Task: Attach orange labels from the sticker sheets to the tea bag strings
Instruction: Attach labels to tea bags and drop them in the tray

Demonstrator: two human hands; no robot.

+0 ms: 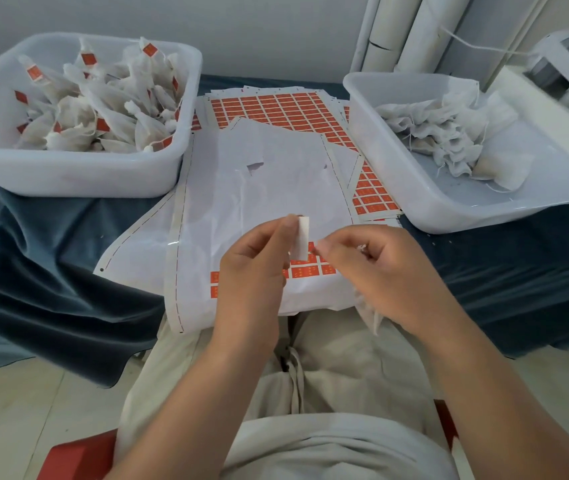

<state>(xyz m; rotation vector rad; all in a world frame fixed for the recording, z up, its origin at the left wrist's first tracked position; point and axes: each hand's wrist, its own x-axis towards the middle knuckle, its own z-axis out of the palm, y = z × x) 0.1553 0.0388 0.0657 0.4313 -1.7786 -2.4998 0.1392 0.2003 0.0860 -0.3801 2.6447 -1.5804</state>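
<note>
Left hand (255, 261): thumb and fingertips pinch a small label (303, 237) with its pale back showing, held above the near end of the mostly peeled sticker sheet (276, 188). Right hand (380, 268): fingers curled in tight, gripping a tea bag (368, 311) whose gauze hangs below the palm. Its fingertips sit just beside the label. The string is too fine to make out.

Risks, as I judge them:
- The label could fold shut beside the string rather than around it and slide off later.
- The adhesive could catch a fingertip or the gauze first, spoiling the label.
- The halves could close crooked, leaving a sticky edge exposed.
- The loose bag could swing and pull the string out of the fold.

Writing: the remaining orange labels (307, 270) near the hands and on the far full sheet (276, 105) carry pale print, too small to read. No brand is legible.

The left bin (78, 174) holds tagged bags and the right bin (432, 209) untagged ones.
</note>
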